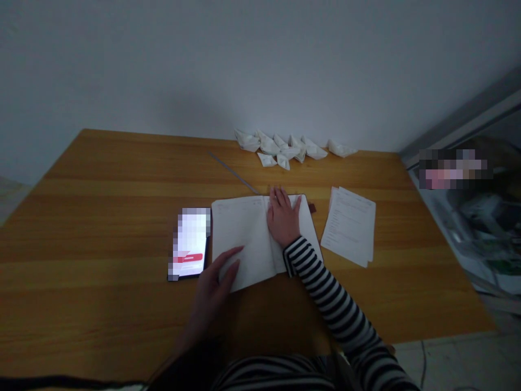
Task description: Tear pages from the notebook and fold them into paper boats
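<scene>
An open notebook [244,228] with pale, nearly blank pages lies on the wooden table in front of me. My right hand [284,217] rests flat on its right page near the top, fingers spread. At the lower left corner of the left page is my left hand [220,277], its thumb and fingers apart and nothing held between them. Just left of the notebook lies a phone [191,244] with a lit screen, partly blurred out. A brown tab [312,208] sticks out at the notebook's right edge.
Several folded white paper shapes [285,146] stand along the wall at the table's [101,217] back. Printed sheets [350,225] lie right of the notebook. A thin grey strip [234,172] runs diagonally behind it. Shelving with cluttered items [488,217] stands beyond the right edge.
</scene>
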`<state>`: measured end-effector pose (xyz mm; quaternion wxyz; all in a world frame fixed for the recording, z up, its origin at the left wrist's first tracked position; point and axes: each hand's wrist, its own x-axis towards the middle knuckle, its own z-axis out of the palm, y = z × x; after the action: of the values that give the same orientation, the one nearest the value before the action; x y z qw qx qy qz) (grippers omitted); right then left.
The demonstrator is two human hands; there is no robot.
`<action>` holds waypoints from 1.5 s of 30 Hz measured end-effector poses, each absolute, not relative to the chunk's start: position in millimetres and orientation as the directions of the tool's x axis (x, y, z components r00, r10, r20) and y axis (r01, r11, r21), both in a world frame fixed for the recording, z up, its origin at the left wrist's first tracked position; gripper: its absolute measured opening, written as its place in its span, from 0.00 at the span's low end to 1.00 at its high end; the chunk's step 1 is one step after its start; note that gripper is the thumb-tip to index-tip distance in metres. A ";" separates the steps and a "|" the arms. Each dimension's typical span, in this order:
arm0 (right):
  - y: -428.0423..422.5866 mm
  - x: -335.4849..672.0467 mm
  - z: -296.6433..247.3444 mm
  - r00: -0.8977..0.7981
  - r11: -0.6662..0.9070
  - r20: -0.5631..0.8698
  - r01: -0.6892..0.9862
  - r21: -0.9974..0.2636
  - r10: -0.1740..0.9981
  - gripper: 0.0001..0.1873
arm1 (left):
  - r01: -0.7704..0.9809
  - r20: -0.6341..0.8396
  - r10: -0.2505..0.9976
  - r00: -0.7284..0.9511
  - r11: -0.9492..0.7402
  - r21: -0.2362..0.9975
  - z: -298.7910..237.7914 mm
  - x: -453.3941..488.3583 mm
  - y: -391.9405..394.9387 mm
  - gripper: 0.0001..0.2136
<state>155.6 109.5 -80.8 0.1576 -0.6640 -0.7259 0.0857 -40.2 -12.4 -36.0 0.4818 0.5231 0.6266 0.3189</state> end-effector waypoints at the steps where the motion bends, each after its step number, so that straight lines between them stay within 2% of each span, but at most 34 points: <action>1: 109.6 155.9 -81.1 -0.070 0.107 0.118 0.936 -0.335 0.990 0.29 | 0.346 -0.268 0.963 0.009 0.248 0.905 -36.7 -38.8 -14.4 0.20; 10: 108.7 155.7 -79.6 -0.083 0.120 0.127 0.937 -0.329 0.988 0.29 | 0.294 -0.306 0.951 -0.042 0.305 0.906 -40.5 -39.1 -18.7 0.22; 19: 108.7 154.5 -77.7 -0.091 0.127 0.125 0.939 -0.318 0.988 0.29 | 0.340 -0.280 0.956 -0.090 0.294 0.894 -40.9 -29.1 -26.6 0.23; 25: 108.8 154.3 -76.9 -0.089 0.120 0.111 0.941 -0.316 0.990 0.29 | 0.291 -0.295 0.954 -0.045 0.295 0.910 -42.2 -29.6 -26.9 0.23; 31: 108.6 154.2 -76.5 -0.089 0.115 0.095 0.942 -0.314 0.991 0.29 | 0.296 -0.321 0.943 -0.088 0.333 0.895 -38.6 -29.3 -27.3 0.23; 45: 108.5 153.4 -76.5 -0.073 0.104 0.109 0.946 -0.308 0.991 0.29 | 0.217 -0.356 0.933 -0.060 0.360 0.907 -40.2 -31.2 -29.2 0.25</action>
<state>153.4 108.5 -76.5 0.1459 -0.6648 -0.7285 0.0779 -31.2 -29.2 -40.2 0.5188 0.4483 0.6410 0.3449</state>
